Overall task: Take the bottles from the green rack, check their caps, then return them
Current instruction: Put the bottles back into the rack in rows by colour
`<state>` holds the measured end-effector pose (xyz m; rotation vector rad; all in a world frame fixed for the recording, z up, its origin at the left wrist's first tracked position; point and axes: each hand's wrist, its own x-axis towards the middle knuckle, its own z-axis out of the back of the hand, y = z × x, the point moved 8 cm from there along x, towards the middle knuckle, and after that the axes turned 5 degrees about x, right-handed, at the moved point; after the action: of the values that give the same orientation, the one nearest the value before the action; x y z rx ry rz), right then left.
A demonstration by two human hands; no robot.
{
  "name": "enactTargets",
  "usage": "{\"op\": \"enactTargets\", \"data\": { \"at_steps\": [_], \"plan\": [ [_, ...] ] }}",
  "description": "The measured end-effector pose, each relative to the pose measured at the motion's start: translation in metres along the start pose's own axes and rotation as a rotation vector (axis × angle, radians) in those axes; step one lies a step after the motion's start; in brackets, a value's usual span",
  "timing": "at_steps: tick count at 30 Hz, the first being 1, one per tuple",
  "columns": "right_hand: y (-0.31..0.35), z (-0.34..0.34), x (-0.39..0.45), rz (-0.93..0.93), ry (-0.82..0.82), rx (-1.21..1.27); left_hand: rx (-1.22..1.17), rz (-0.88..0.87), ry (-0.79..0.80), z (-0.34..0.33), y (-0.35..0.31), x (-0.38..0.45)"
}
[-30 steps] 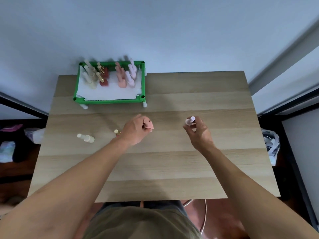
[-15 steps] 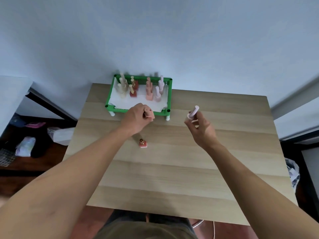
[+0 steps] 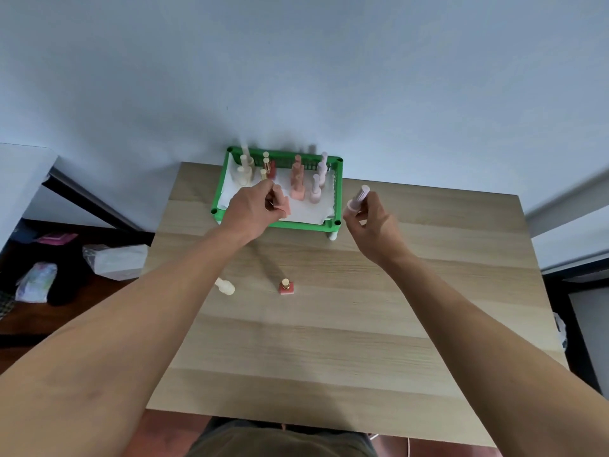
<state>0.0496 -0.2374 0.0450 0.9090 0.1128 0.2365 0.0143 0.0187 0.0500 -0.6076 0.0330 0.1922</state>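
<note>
The green rack (image 3: 338,189) stands at the table's far edge against the wall, lined in white and holding several small bottles in cream, red, salmon and pale lilac. My left hand (image 3: 251,211) is over the rack's front left part, shut on a salmon-pink bottle (image 3: 284,206). My right hand (image 3: 372,222) hovers just right of the rack's front right corner, gripping a pale lilac bottle (image 3: 358,197) with its cap pointing up. A cream bottle (image 3: 225,286) lies on its side on the table. A red bottle with a gold cap (image 3: 286,286) stands upright beside it.
The wooden table (image 3: 346,324) ends at the wall behind the rack. Bags and cloth clutter lie on the dark floor (image 3: 43,278) to the left. A white ledge (image 3: 566,206) runs along the right.
Both hands have moved away from me toward the rack, each still holding its bottle. The left hand now reaches over the rack's front edge. The head camera has shifted.
</note>
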Motion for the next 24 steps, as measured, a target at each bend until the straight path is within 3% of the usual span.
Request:
{"op": "enactTargets", "data": {
  "at_steps": [14,24],
  "plan": [
    [0.005,-0.049,0.051,-0.075,0.019,-0.008,0.003,-0.091,0.049,-0.027,0.028,0.049],
    [-0.015,-0.079,0.074,-0.101,0.037,-0.23,-0.033,-0.171,0.131,-0.061,0.035,0.068]
  ]
}}
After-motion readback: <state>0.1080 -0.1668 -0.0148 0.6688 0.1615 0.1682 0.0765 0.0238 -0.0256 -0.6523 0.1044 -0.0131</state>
